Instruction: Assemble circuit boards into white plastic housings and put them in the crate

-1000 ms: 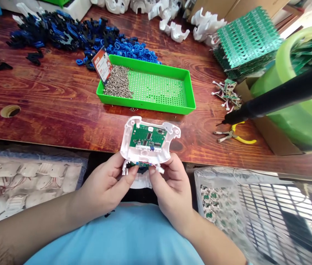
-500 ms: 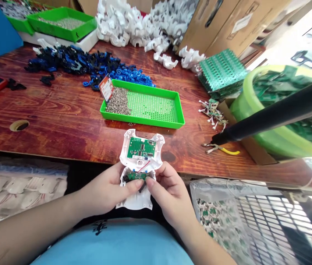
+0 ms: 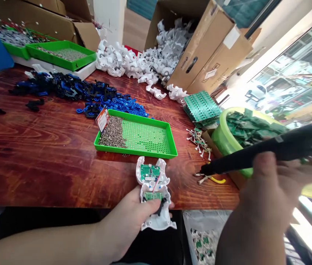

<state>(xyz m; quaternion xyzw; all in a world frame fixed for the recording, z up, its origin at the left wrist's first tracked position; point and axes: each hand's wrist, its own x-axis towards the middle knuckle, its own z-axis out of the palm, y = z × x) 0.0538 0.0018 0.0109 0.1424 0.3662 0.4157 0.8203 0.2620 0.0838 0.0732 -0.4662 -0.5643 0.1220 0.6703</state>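
Shell point(image 3: 159, 221), not yet closed, is grasped by left fingers point(image 3: 151, 207); boards point(image 3: 149, 172) sit inside beyond them; right fingers point(image 3: 265, 162) clasp tool point(image 3: 236, 159).

The left forearm point(image 3: 62, 239) slants inward, its hand point(image 3: 130, 217) closed, thumb point(image 3: 152, 207) laid across the top and fingers curled underneath. The right hand point(image 3: 263, 198) is stretched well out to the side, too blurred for me to judge its grip.

White housing point(image 3: 158, 222), green circuit boards point(image 3: 146, 172)
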